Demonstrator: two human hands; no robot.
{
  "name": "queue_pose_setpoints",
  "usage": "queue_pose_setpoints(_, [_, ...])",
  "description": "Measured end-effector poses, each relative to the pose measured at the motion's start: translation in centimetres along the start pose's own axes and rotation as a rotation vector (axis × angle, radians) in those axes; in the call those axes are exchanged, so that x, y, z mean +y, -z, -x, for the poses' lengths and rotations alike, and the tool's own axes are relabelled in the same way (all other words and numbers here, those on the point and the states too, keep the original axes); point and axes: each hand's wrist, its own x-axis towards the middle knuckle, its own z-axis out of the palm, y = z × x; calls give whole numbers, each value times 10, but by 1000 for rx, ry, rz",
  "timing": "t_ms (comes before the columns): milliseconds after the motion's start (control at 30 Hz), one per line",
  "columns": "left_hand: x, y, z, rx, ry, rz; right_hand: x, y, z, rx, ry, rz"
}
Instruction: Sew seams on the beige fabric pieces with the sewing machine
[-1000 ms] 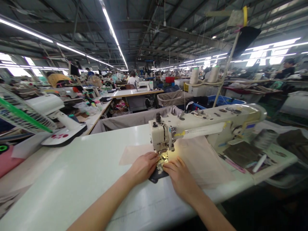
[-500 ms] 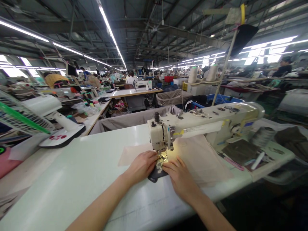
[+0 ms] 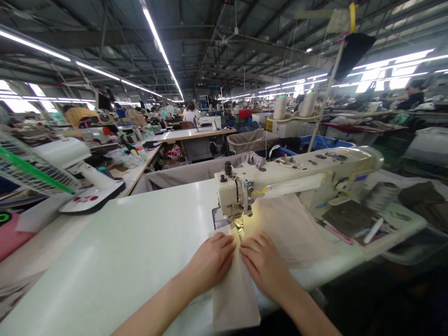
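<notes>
A cream sewing machine (image 3: 297,179) stands on the white table (image 3: 122,252), its needle head lit at the front. A pale beige fabric strip (image 3: 234,289) runs from under the presser foot toward me and hangs over the table's near edge. My left hand (image 3: 212,261) rests on the strip's left side, fingers flat and together. On the strip's right side lies my right hand (image 3: 262,263), fingers stretched toward the needle. Both hands press the cloth just in front of the presser foot. More beige fabric (image 3: 294,228) lies under the machine arm.
A white desk fan (image 3: 63,172) sits at the table's left. Two thread cones (image 3: 296,107) stand on a rack behind the machine. A grey cloth bin (image 3: 189,172) lies beyond the table. Dark fabric pieces and a pen (image 3: 371,219) sit at the right. Other workers sit at distant tables.
The beige fabric that lay left of the needle now lies lengthwise toward me, covering the dark piece. Both hands have drawn back slightly and flattened on it.
</notes>
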Motion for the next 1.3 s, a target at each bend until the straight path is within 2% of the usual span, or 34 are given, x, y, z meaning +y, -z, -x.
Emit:
queue_pose_setpoints(233, [1, -3, 7, 59, -2, 19, -1, -2, 7, 3, 41, 37])
queue_pose_setpoints(433, [2, -1, 6, 48, 0, 19, 0, 0, 4, -28, 57, 89])
queue_pose_setpoints(667, [-20, -1, -7, 21, 23, -16, 8, -2, -20, -61, 48, 130])
queue_pose_setpoints(900, [-35, 4, -21, 54, 13, -20, 15, -1, -41, -81, 40, 222])
queue_pose_setpoints(1200, [-40, 1, -20, 44, 40, -59, 15, -8, -39, -40, 42, 249])
queue_pose_setpoints(1300, [-29, -5, -14, 75, 99, -107, 16, -4, -35, -25, 33, 196])
